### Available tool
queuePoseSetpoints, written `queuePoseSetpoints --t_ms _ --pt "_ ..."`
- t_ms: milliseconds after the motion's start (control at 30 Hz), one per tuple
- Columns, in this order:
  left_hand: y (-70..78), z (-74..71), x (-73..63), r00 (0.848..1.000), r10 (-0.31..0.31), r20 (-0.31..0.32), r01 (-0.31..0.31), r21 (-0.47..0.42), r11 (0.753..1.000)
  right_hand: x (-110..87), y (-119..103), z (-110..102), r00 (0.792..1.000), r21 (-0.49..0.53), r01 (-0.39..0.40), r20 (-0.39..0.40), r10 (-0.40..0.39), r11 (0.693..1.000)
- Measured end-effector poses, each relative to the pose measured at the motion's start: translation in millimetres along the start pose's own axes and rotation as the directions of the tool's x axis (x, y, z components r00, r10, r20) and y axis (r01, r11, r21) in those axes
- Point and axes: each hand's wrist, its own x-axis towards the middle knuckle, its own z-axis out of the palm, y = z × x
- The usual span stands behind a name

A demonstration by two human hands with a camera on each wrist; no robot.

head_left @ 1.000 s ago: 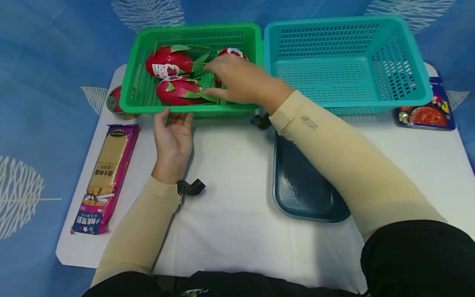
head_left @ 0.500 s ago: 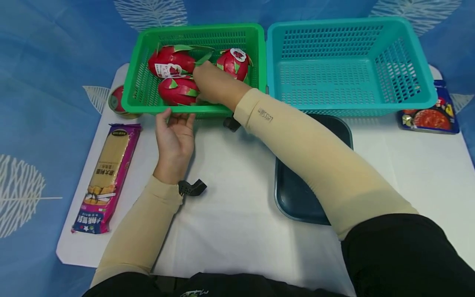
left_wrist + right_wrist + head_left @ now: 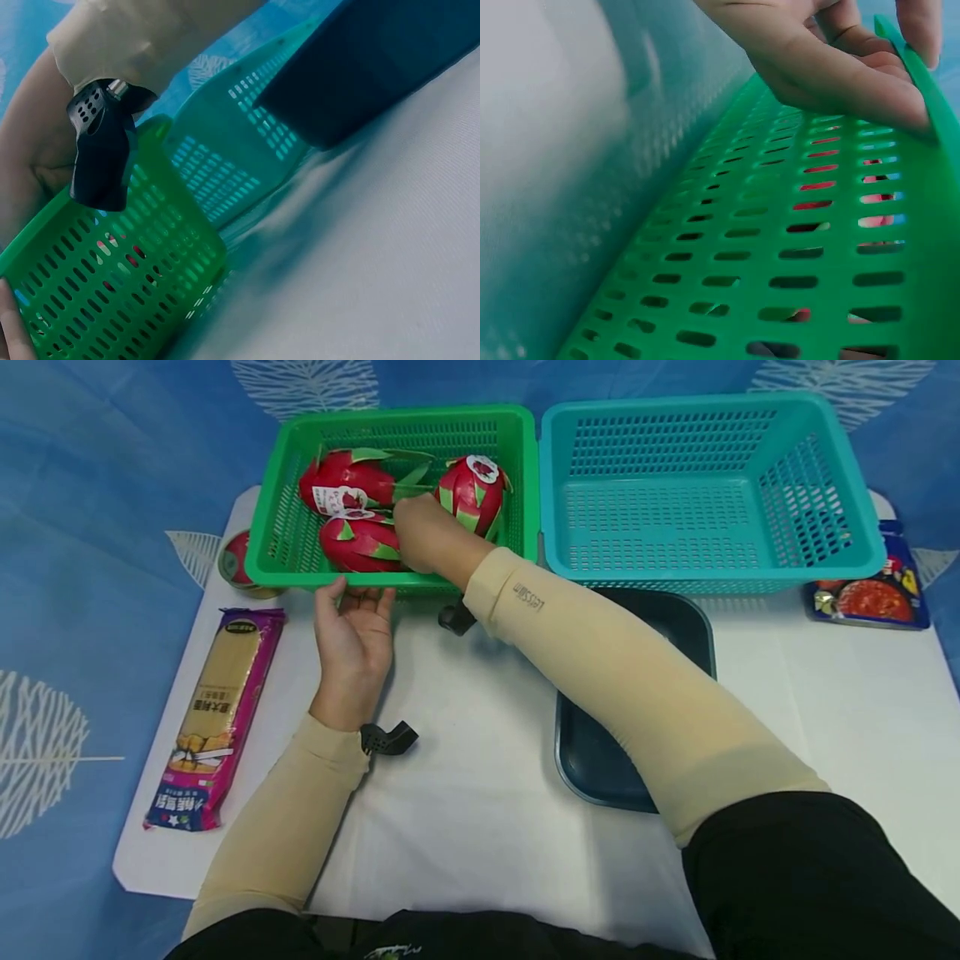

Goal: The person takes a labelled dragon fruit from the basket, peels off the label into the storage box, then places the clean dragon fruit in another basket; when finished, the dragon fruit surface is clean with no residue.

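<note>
Three dragon fruits lie in the green basket [image 3: 300, 581]: a back-left dragon fruit [image 3: 348, 481], a front dragon fruit [image 3: 360, 545] and a right dragon fruit [image 3: 474, 493]. My right hand [image 3: 431, 533] reaches into the basket from the right, over the leafy end of the front fruit. Its fingertips are hidden in the head view, so their hold cannot be seen. My left hand [image 3: 354, 639], palm up, grips the basket's front rim. In the right wrist view that left hand [image 3: 832, 67] has its fingers against the outer wall and its thumb at the rim.
A turquoise basket [image 3: 652, 560] stands against the green one's right side. Under my right forearm lies a dark blue tray [image 3: 592, 752]. On the left are a can [image 3: 238, 560] and a spaghetti pack [image 3: 217, 710]; a blue food pouch [image 3: 870, 597] lies far right.
My right hand has moved left within the green basket, from beside the right dragon fruit to the front one's leafy end. The right fruit has come into fuller view. My left hand stays put.
</note>
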Motion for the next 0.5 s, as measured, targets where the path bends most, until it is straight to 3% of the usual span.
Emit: queuePoseSetpoints --t_ms 200,500 --pt "-0.8 -0.1 -0.3 1.0 0.003 0.0 -0.003 0.01 1.0 2.1 -1.1 3.1 1.0 0.06 0.0 -0.011 0.0 0.998" --pt "-0.7 -0.9 -0.7 1.0 0.005 0.001 -0.005 0.006 1.0 5.8 -0.5 4.3 0.999 0.151 0.003 0.032 -0.008 0.988"
